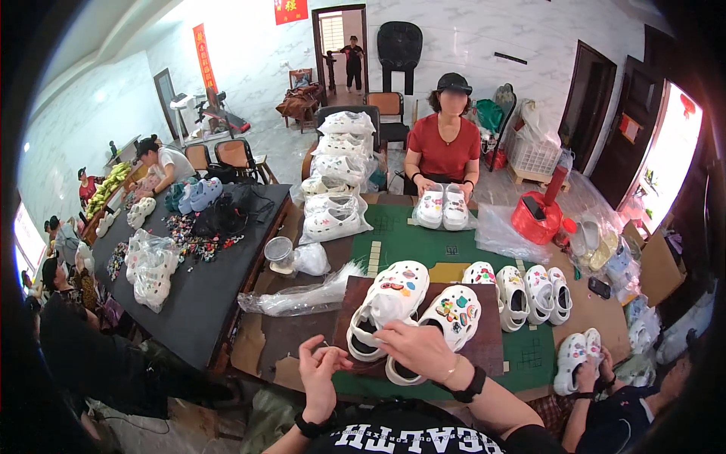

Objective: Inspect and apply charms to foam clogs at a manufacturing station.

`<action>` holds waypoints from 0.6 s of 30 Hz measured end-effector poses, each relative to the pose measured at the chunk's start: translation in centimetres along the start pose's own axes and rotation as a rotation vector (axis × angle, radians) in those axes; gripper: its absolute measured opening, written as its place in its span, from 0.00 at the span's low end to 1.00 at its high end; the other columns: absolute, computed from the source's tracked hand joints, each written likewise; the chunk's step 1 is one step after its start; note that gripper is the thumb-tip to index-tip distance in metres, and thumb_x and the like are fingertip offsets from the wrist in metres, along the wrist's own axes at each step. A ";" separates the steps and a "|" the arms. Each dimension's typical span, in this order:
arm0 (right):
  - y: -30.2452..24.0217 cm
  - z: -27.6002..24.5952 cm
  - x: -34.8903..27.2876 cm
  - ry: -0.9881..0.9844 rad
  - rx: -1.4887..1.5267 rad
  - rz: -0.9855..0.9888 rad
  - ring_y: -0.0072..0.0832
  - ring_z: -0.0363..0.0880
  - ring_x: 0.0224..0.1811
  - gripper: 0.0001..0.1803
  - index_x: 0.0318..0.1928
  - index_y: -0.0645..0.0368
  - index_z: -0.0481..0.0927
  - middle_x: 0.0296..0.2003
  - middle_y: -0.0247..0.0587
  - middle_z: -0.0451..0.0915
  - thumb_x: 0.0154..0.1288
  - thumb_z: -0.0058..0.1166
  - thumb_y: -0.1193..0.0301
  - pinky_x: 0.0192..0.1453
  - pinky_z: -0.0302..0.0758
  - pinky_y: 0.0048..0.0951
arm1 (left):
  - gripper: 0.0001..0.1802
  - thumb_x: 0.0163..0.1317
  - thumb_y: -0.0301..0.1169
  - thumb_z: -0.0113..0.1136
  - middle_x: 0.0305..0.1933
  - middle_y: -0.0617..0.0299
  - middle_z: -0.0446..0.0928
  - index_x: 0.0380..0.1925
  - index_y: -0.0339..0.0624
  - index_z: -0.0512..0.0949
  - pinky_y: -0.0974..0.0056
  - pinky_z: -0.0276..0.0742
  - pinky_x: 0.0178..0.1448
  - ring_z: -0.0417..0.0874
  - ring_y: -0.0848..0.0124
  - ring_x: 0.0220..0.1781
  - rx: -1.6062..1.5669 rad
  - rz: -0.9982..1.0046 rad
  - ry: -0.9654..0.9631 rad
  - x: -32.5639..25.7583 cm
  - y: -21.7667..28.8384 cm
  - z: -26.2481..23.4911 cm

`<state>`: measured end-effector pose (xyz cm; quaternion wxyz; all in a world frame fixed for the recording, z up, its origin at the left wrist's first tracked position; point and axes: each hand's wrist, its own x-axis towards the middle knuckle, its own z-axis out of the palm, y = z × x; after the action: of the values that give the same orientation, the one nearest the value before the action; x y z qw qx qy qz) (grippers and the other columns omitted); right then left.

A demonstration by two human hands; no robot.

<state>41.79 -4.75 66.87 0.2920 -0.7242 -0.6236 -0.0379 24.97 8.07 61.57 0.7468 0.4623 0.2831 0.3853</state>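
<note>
In front of me a pair of white clogs covered with colourful charms rests on a dark brown board. The left clog has a white wad in its opening; the right clog lies beside it. My right hand reaches over the clogs, its bent fingers closed at the left clog's opening, by the strap. Just left of that clog's heel, my left hand is pinched. A thin pale thing shows at its fingertips, too small to name.
More white clogs stand right of the board. Across the table a person holds another pair. Bagged clogs are stacked at the back, with plastic bags at left. Another person's hands hold clogs at right. A red stool stands behind.
</note>
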 end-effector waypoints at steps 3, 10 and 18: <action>-0.3 2.1 1.0 -0.082 -0.135 0.047 0.35 0.82 0.29 0.11 0.44 0.56 0.78 0.37 0.37 0.78 0.63 0.58 0.67 0.28 0.78 0.33 | 0.11 0.69 0.23 0.52 0.37 0.52 0.81 0.49 0.32 0.70 0.67 0.78 0.40 0.82 0.69 0.33 0.041 -0.196 -0.166 0.2 -0.8 -1.1; -0.5 2.6 1.7 -0.170 -0.252 0.001 0.40 0.83 0.30 0.06 0.34 0.60 0.74 0.32 0.45 0.75 0.55 0.55 0.75 0.30 0.80 0.37 | 0.09 0.68 0.23 0.53 0.37 0.52 0.81 0.47 0.34 0.72 0.68 0.78 0.38 0.81 0.71 0.34 0.069 -0.209 -0.213 1.4 -1.9 -0.6; 1.7 1.0 2.9 -0.135 0.334 0.378 0.37 0.82 0.31 0.15 0.40 0.59 0.80 0.31 0.44 0.83 0.65 0.56 0.60 0.36 0.76 0.33 | 0.08 0.68 0.24 0.54 0.42 0.52 0.83 0.45 0.34 0.73 0.73 0.75 0.31 0.79 0.77 0.31 0.108 -0.190 -0.225 1.3 -1.0 1.6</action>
<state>43.70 -1.75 66.61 0.3672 -0.7705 -0.4927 0.1694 27.18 8.10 61.22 0.7810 0.5131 0.2605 0.2429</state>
